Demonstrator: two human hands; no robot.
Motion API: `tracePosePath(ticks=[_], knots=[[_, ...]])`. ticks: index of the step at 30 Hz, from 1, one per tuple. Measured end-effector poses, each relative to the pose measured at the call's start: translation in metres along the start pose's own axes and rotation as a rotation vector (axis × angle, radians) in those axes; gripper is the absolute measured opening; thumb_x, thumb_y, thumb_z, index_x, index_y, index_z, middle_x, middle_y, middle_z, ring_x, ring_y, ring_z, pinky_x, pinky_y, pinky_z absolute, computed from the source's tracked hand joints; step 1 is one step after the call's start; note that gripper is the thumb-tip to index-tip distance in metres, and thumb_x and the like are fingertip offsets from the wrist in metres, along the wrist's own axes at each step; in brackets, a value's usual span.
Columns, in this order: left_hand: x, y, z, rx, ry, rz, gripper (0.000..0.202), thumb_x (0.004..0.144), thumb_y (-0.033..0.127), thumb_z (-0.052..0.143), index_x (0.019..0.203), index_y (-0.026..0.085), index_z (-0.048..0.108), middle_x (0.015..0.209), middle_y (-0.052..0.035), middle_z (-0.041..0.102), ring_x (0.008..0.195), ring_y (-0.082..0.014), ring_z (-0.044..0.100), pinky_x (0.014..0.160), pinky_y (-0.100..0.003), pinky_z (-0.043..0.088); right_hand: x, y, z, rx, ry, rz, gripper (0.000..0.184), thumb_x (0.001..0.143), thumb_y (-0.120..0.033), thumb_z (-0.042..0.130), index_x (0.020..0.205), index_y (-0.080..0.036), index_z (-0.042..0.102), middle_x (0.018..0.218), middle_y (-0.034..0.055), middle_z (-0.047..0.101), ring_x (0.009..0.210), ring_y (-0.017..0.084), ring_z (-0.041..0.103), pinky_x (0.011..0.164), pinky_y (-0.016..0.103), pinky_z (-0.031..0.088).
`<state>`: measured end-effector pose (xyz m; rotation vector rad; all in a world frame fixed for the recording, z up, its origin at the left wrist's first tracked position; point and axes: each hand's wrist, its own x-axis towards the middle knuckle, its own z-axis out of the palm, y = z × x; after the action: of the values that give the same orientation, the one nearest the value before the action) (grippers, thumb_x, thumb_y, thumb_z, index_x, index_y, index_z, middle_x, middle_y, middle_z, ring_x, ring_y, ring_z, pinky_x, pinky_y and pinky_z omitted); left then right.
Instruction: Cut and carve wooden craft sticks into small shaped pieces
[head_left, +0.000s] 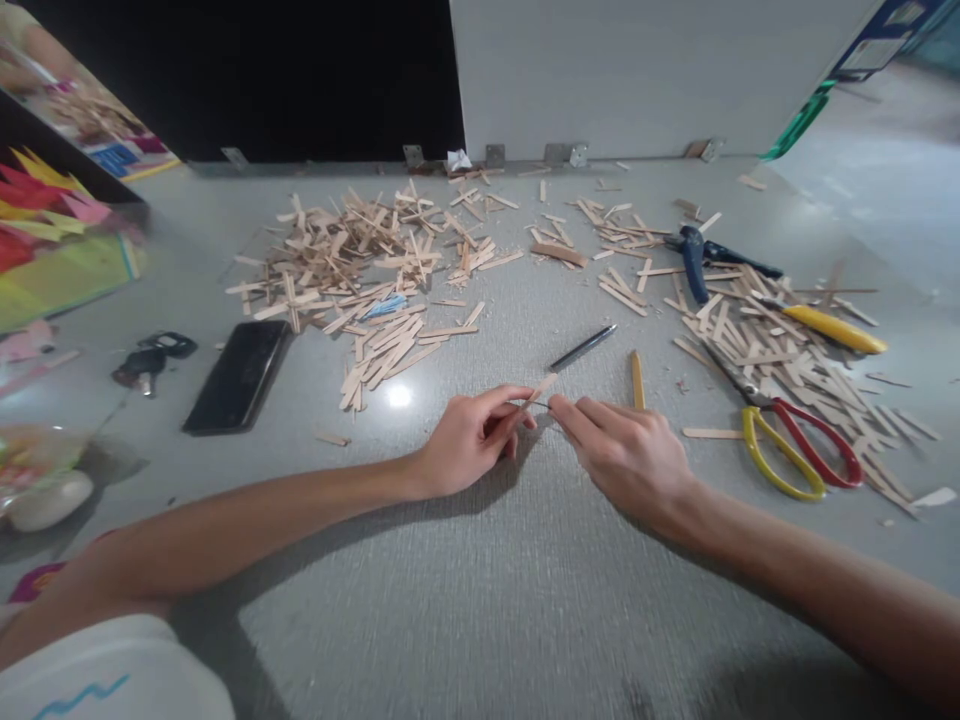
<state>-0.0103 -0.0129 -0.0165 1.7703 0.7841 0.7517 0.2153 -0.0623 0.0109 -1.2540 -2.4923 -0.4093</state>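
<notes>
My left hand pinches a short flat wooden stick between thumb and fingers, its pale end pointing up and right. My right hand is closed, palm down, just to the right, with a thin dark pointed tool coming out of its fingertips. The tool's tip meets the stick or lies right beside it. Most of the tool is hidden under the fingers. A yellowish rod shows beyond the right knuckles; whether the hand touches it, I cannot tell. A dark pen lies just past both hands.
Wooden sticks are heaped at the back left, more at the right. Scissors, a yellow-handled tool and blue-handled pliers lie right. A phone and keys lie left. Upright panels close the back.
</notes>
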Motion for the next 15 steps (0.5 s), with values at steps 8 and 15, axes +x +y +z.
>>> tracePosePath(ticks=[8,15], knots=[[0.002,0.002,-0.003,-0.114,-0.067,-0.089,0.033,0.105,0.04,0.062,0.128,0.016,0.068,0.089,-0.0073,0.081,0.055,-0.0113,0.068,0.052,-0.02,0.052,0.007,0.017,0.005,0.477,-0.19,0.211,0.03,0.108,-0.022,0.052,0.101,-0.02,0.081,0.085,0.0058,0.08,0.067,0.015,0.068,0.06,0.028,0.038],[0.009,0.006,-0.008,-0.355,-0.12,-0.182,0.04,0.104,0.049,0.067,0.124,0.014,0.07,0.097,-0.0134,0.082,0.059,-0.0123,0.071,0.047,-0.018,0.045,0.016,0.022,0.008,0.806,-0.101,0.303,0.034,0.107,-0.027,0.056,0.088,-0.018,0.083,0.082,0.0062,0.082,0.065,0.015,0.069,0.064,0.026,0.049]])
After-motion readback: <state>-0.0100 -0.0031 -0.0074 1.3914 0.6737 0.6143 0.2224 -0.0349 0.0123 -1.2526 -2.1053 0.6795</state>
